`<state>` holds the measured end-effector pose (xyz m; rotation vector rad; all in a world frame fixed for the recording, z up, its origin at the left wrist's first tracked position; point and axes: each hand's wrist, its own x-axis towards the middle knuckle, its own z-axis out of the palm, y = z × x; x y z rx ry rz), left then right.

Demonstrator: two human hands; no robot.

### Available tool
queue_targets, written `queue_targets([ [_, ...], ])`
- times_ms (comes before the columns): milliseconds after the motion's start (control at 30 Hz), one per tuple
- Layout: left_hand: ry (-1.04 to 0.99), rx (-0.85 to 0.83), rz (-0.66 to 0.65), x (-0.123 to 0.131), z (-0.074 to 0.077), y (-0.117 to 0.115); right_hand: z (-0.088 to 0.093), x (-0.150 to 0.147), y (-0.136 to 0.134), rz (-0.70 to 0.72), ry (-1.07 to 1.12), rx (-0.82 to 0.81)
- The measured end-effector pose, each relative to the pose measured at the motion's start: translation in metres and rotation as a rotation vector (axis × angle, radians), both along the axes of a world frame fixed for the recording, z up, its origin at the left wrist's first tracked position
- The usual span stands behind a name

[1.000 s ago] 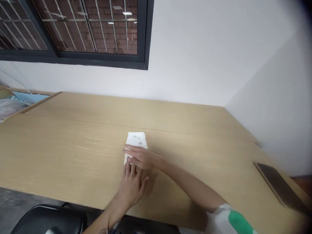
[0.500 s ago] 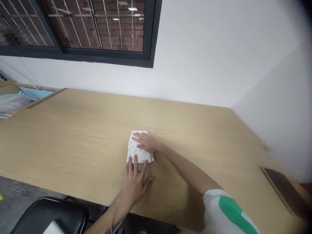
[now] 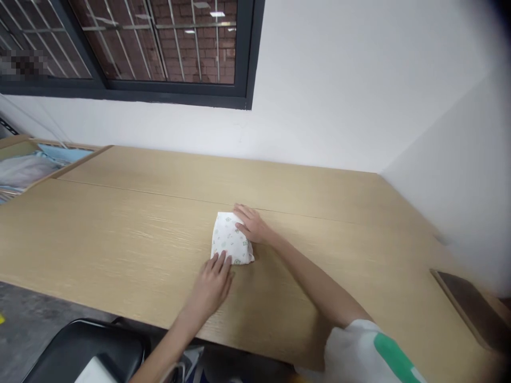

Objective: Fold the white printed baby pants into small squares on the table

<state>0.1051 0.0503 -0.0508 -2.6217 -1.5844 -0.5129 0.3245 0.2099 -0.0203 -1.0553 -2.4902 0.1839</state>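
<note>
A folded white cloth (image 3: pixel 227 234) with small printed figures lies flat on the wooden table, a little puffed at its right edge. My left hand (image 3: pixel 215 279) rests its fingertips on the cloth's near left edge; the fingers are stretched forward and the thumb is hidden. At the far right corner, my right hand (image 3: pixel 251 224) lies with fingers reaching past the cloth's edge and the thumb apart, touching the printed side. Neither hand visibly lifts the cloth.
The wooden tabletop (image 3: pixel 131 223) runs to the white wall, with a seam across it. At the far left stands a wooden bin (image 3: pixel 75 164) with bagged light-blue material. A dark, wood-edged panel (image 3: pixel 467 303) is at the right. A black chair (image 3: pixel 88 346) stands by the near edge.
My right hand has slid from the middle of the cloth to its far right corner. My left hand's fingers have drawn closer together at the near edge.
</note>
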Motion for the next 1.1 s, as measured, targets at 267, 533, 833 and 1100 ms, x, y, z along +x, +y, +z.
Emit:
queue_targets([
  [267,-0.102,0.024,-0.164,-0.055,0.000,0.039,-0.003,0.021,-0.086,0.254,0.102,-0.128],
  [533,-0.215,-0.135,-0.136,-0.053,0.010,0.049,-0.020,0.032,-0.098,0.156,0.165,-0.138],
  [833,-0.431,-0.435,-0.183,-0.064,0.036,0.086,-0.011,0.012,-0.073,-0.020,0.276,-0.255],
  [1100,-0.481,-0.464,0.076,-0.045,0.031,0.135,-0.007,-0.001,-0.029,-0.242,0.369,-0.344],
])
